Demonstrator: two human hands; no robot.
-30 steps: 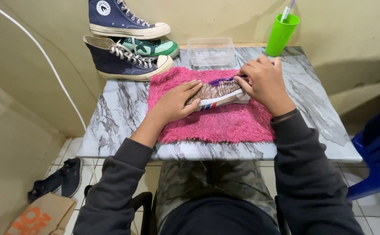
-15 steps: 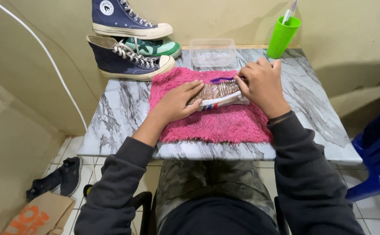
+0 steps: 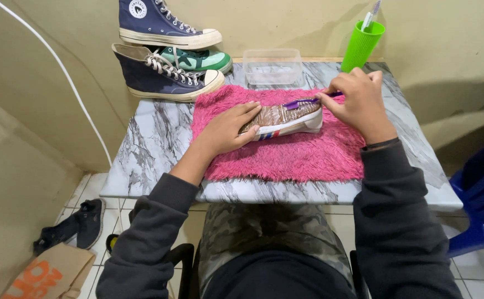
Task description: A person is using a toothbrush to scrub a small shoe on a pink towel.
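Note:
A sneaker [image 3: 287,118] lies sole-up on a fluffy pink towel [image 3: 286,155] on the marble table [image 3: 153,144]. Its sole is brown, and the white side has red and blue stripes. My left hand [image 3: 228,128] presses down on the heel end of the shoe. My right hand [image 3: 355,99] holds a small purple brush [image 3: 303,102] against the sole near the toe.
Three sneakers sit at the back left: a navy high-top [image 3: 164,25] on top, another navy high-top [image 3: 161,75] and a green shoe [image 3: 197,57]. A clear plastic tub [image 3: 271,65] and a green cup [image 3: 361,44] with brushes stand at the back. A blue chair [image 3: 483,205] is right; a dark shoe [image 3: 78,224] and a paper bag [image 3: 45,274] lie on the floor.
The view has drawn closer to the table. My right hand has shifted slightly along the sole with the brush, while my left hand stays pressed on the shoe.

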